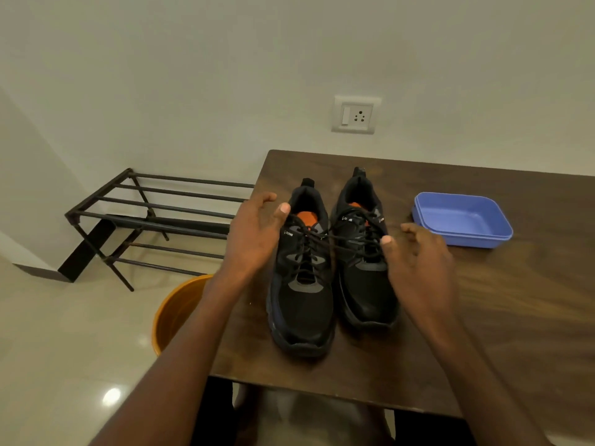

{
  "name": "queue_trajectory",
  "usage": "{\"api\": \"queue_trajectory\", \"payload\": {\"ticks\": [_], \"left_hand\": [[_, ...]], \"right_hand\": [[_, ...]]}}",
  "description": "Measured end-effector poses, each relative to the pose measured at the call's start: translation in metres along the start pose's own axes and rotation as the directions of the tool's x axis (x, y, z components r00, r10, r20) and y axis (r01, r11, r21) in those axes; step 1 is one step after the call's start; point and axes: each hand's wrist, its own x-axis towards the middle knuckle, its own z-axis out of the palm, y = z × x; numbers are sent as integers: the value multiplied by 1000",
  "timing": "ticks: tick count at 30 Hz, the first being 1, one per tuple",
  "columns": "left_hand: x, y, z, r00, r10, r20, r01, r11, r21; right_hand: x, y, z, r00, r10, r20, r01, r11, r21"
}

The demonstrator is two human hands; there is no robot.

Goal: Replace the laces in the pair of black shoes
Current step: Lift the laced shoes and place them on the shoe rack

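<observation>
head view: black shoes [331,262] sit near the bench [515,300] left edge, left hand [254,235] and right hand [418,262] flanking them, fingers loosely spread, gripping nothing.

Legible text: small white brand mark w/ logo, approx. "OLYMS", on left shoe [301,278] at upper side panel by the eyelets. Same mark on right shoe [365,252], both sides of the lacing; too small to confirm the letters. No other text, nos. or signs readable.
</observation>
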Motion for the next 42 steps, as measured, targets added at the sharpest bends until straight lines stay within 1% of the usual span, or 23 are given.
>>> {"api": "queue_trajectory", "payload": {"ticks": [2,3,6,7,9,11,12,13,14,15,16,18,19,21,23,24,25,27,29,32,36,38,42], "left_hand": [[-9,5,9,993,-44,111,52,996,-66],[-13,4,14,988,-50,144,62,995,-80],[-18,4,23,989,-28,147,38,997,-66],[-17,3,23,989,-24,145,31,998,-52],[-14,2,21,986,-12,169,5,999,43],[-4,6,16,983,33,181,-73,972,223],[4,12,12,980,100,172,-153,932,329],[16,19,9,967,188,172,-244,880,409],[29,29,7,940,278,198,-339,832,439],[43,40,7,897,364,251,-439,796,417],[58,50,10,843,429,323,-528,773,351],[82,72,24,723,489,488,-643,735,216],[91,82,34,654,493,573,-688,703,180],[104,96,55,499,446,743,-787,592,173],[113,97,71,377,323,868,-874,436,217],[117,96,75,344,268,900,-896,379,229],[119,95,78,331,235,914,-901,367,232],[121,92,76,351,212,912,-885,393,249],[125,89,71,377,189,907,-875,393,282],[127,87,49,430,131,893,-839,422,342],[132,68,14,512,100,853,-736,564,375],[131,55,-4,559,84,825,-682,613,399],[112,32,-38,646,22,763,-513,753,413]], "right_hand": [[-8,-3,5,985,65,158,-89,985,145],[-10,-4,10,976,50,213,-82,986,146],[-18,-5,18,953,-40,299,82,988,-128],[-18,-5,18,950,-54,308,112,978,-175],[-19,-4,17,946,-35,322,97,979,-181],[-23,-7,14,953,2,303,64,976,-206],[-26,-12,13,969,-13,247,73,970,-233],[-31,-19,13,983,-67,172,109,962,-251],[-38,-28,14,982,-158,102,178,955,-239],[-46,-39,17,962,-267,56,272,940,-205],[-55,-48,22,927,-370,56,374,911,-173],[-72,-65,37,840,-507,193,535,833,-139],[-77,-70,45,803,-520,291,571,811,-129],[-82,-69,56,767,-453,455,566,811,-147],[-82,-63,62,770,-414,486,568,791,-226],[-82,-62,61,780,-411,471,570,778,-264],[-83,-60,61,794,-401,456,561,772,-298],[-84,-57,60,804,-392,447,554,765,-328],[-87,-55,60,801,-385,458,557,759,-337],[-90,-50,56,817,-378,435,552,730,-403],[-93,-36,48,835,-378,399,540,700,-467],[-90,-27,39,849,-371,376,524,687,-504],[-75,-17,14,891,-247,380,434,709,-556]]}}
